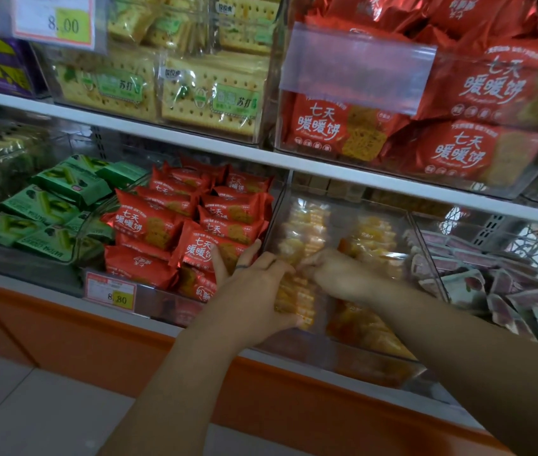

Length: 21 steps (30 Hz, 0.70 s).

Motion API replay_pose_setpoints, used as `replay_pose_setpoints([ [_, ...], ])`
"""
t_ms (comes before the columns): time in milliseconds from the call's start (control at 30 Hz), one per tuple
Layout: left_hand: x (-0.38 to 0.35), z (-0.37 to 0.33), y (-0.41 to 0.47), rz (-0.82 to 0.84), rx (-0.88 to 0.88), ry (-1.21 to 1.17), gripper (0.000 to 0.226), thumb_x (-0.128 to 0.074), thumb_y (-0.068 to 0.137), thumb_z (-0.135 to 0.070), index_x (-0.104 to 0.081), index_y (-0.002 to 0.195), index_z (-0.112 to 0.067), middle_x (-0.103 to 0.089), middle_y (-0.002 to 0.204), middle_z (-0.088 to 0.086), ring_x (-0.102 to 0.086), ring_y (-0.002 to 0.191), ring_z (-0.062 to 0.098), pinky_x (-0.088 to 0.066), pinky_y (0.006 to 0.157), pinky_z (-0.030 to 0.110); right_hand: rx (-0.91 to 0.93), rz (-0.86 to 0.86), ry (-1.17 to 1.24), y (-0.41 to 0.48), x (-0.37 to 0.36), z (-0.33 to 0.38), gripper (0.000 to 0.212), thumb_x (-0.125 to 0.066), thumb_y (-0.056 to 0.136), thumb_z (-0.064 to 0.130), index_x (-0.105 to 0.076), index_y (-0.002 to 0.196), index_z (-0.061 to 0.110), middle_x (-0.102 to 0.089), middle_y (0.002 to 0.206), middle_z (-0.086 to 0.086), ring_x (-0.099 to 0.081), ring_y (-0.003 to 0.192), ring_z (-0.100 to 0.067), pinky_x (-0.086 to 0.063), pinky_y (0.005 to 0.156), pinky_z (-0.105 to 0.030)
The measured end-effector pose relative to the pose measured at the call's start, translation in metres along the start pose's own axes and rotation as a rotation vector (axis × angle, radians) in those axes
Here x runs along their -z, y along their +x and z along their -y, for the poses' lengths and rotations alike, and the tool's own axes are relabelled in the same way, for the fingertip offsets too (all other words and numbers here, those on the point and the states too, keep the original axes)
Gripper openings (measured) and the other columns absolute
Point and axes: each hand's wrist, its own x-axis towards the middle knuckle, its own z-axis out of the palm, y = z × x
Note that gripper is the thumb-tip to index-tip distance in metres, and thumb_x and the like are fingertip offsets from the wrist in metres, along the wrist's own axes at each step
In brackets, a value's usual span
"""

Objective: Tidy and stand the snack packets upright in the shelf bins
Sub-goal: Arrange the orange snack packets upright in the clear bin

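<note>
On the lower shelf, a bin of green packets (47,205) sits far left. Next is a bin of red packets (175,222) with a price tag (110,292) on its front. The left hand (254,287) lies with fingers spread and straight, fingertips touching a front red packet and thumb against rows of yellow packets (373,235) in the next clear bin (343,350). The right hand (336,278), blurred, reaches among those yellow packets; its grip cannot be made out. Pink packets (491,284) lie jumbled far right, partly cut off.
</note>
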Motion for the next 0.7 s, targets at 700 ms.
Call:
replay_pose_setpoints([
  [700, 0.001, 0.002, 0.0, 0.042, -0.012, -0.012, 0.073, -0.062, 0.074, -0.064, -0.034, 0.136, -0.038, -0.022, 0.147, -0.022, 0.01, 0.145, 0.017, 0.02, 0.103, 0.063, -0.343, -0.23, 0.913, -0.007, 0.005, 0.009, 0.035, -0.051, 0.093, 0.03, -0.05, 0.125, 0.017, -0.048, 0.13, 0.0, -0.046, 0.117, -0.019, -0.035, 0.1, -0.034],
])
